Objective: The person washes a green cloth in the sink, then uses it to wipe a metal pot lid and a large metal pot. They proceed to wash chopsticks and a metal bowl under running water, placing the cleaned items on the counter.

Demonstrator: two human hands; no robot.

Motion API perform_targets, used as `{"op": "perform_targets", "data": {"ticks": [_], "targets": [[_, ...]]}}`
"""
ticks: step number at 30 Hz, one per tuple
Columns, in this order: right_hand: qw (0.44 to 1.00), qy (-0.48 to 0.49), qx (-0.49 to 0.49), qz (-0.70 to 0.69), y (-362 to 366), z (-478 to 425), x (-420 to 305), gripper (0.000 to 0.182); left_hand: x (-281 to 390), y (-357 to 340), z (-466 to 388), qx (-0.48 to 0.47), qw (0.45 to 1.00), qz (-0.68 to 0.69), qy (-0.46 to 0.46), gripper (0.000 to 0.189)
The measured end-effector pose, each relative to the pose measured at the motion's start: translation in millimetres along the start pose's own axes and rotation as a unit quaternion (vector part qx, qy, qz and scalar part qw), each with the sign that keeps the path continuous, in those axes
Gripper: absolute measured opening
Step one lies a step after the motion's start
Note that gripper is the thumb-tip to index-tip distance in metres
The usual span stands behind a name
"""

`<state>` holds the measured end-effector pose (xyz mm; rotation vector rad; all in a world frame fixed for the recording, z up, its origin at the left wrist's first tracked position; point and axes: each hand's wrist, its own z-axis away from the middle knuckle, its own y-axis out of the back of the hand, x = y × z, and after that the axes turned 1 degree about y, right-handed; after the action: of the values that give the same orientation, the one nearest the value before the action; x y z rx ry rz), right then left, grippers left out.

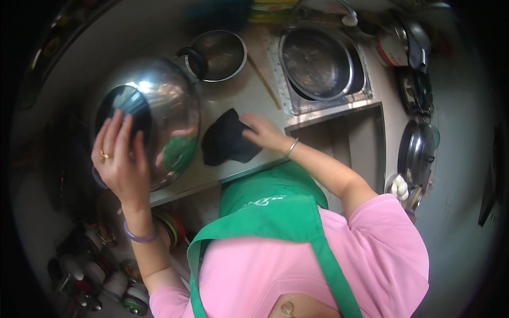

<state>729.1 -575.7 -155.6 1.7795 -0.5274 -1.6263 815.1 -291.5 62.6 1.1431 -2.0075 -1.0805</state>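
A large, shiny domed metal lid (171,119) with a wide dark knob (127,107) stands at the left of the counter. My left hand (121,159) is at the knob, fingers spread across its front; whether it grips the knob is unclear. Near the counter's front edge lies a crumpled black cloth (228,139). My right hand (264,133) is at the cloth's right edge, fingers partly spread; whether they pinch it cannot be told. Behind the cloth sits a metal pan (222,55) with a black handle (195,59).
A wooden chopstick or thin stick (264,81) lies right of the pan. A big metal basin (316,63) rests in the steel sink (360,93), below a faucet (350,19). Lidded pots (419,153) and garlic bulbs (399,187) line the right side. Several jars (135,300) stand at lower left.
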Motion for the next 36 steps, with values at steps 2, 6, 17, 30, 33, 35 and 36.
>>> {"op": "perform_targets", "data": {"ticks": [2, 6, 17, 30, 33, 35, 36], "targets": [[0.989, -0.138, 0.038, -0.025, 29, 8, 46, 0.038, 42, -11, 2, -0.04, 0.985, 0.167, -0.01, 0.024], [0.971, -0.195, 0.123, 0.058, 100, 5, 141, 0.039, 128, -73, 9, -0.234, 0.929, 0.287, 0.017, 0.022], [0.938, -0.079, -0.148, 0.302, 121, -26, 322, 0.067, 271, -296, 38, -0.283, 0.905, 0.107, 0.299, 0.056], [0.965, -0.015, 0.014, 0.262, 178, -48, 342, 0.035, 285, -268, 74, -0.15, 0.745, 0.399, 0.513, 0.023], [0.938, 0.013, -0.01, 0.346, 155, -41, 359, 0.032, 320, -271, 39, -0.201, 0.68, 0.514, 0.482, 0.02], [0.964, 0.061, -0.064, 0.252, 162, -39, 359, 0.036, 338, -293, 25, -0.237, 0.6, 0.551, 0.529, 0.021], [0.971, 0.084, -0.091, 0.205, 167, -38, 359, 0.038, 345, -304, 16, -0.257, 0.575, 0.561, 0.537, 0.021]]}}
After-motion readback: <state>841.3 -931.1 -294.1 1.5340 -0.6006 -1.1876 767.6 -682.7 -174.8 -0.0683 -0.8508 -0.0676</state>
